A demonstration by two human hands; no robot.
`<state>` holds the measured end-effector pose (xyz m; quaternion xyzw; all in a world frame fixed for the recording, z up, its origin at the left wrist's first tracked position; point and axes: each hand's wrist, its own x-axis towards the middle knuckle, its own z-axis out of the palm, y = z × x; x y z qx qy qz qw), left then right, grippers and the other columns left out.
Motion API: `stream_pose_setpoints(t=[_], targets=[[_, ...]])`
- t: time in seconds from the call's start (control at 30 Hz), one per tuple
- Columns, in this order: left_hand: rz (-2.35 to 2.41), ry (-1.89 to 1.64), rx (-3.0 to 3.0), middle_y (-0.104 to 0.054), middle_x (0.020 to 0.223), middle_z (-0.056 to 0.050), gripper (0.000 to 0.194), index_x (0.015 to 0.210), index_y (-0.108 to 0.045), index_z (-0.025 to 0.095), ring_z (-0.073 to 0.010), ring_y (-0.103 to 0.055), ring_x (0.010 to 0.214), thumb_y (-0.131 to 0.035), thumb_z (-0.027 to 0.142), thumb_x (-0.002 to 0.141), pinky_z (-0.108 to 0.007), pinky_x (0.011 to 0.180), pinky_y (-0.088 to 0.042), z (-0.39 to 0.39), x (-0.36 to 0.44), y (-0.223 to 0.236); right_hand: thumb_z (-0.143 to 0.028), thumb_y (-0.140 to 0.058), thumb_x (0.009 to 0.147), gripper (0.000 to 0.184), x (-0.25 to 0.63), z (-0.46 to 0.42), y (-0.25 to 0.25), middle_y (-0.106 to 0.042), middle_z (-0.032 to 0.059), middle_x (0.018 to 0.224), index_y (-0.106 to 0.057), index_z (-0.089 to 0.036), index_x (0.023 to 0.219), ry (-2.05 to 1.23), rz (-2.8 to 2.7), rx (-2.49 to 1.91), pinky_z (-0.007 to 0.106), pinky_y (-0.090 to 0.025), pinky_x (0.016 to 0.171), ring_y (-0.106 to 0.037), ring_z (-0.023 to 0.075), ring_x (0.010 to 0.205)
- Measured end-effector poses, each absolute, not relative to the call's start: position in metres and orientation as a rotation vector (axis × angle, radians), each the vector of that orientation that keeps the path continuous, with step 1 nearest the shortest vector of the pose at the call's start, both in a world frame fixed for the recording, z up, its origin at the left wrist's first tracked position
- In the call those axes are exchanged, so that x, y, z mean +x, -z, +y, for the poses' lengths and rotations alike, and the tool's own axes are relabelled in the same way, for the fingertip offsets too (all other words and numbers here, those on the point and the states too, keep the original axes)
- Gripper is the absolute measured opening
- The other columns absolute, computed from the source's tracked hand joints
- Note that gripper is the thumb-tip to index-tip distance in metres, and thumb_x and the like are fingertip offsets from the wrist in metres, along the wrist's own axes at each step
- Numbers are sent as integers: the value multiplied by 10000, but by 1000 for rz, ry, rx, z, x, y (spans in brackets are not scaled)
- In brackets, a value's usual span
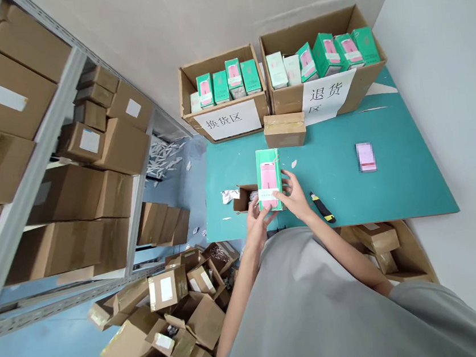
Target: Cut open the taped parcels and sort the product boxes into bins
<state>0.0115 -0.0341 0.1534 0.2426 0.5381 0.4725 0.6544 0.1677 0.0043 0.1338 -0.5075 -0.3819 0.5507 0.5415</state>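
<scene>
Both my hands hold a green product box (268, 169) with a pink picture on its front and a white band, raised above the table's near edge. My left hand (260, 217) grips its lower left corner. On the right side, my right hand (294, 196) has its fingers closed around the edge and the thumb on the front. Behind the product box, a small opened cardboard box (243, 202) is partly hidden, beside a crumpled white paper (230, 195). A black and yellow utility knife (323, 208) lies right of my right hand.
Two large cartons with paper signs, the left carton (231, 123) and right carton (343, 98), hold several product boxes. A closed brown box (285, 131) stands before them. A phone-like blurred item (365, 157) lies right on the green table (406, 182). Shelves and heaped cardboard boxes (206, 319) flank the left.
</scene>
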Motion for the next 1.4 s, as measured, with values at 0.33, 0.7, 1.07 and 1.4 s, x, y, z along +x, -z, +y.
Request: stream_pose_setpoints(t=[0.33,0.7,1.07,1.4], targets=[[1434,-1214,678,-724,1514,-152,877,1449,-686,232,-360,-682,1432,-1075,375,676,-494,1190,-581,-30,7,-136,-559,-918,844,949,167,6,-127,-687,176,1541,-507,-273,1651,-1353,-931,-1233,504,-659,1137,-757,341,1346],[1610,-1261,1467,-593,1537,-184,784,1558,-597,247,-357,-602,1465,-920,371,855,-411,1002,-642,-38,9,-152,-701,-957,794,1150,153,4,-135,-706,168,1459,-400,-305,1719,-1276,-898,-1208,522,-694,1056,-772,356,1267],[1240,-1183,605,-794,1168,-56,691,1200,-669,284,-241,-790,1070,-1066,480,670,-355,890,-674,-33,1,-154,-712,-986,766,1171,170,11,-134,-668,148,1593,-436,-335,1729,-1356,-840,-1102,535,-619,1195,-699,367,1417],[974,-899,145,-820,1186,-125,530,1239,-744,229,-265,-790,1054,-891,554,847,-285,703,-679,-43,-13,-146,-794,-744,901,912,204,32,-133,-612,80,1672,-446,-407,1671,-1352,-834,-1119,457,-647,1092,-666,284,1453]])
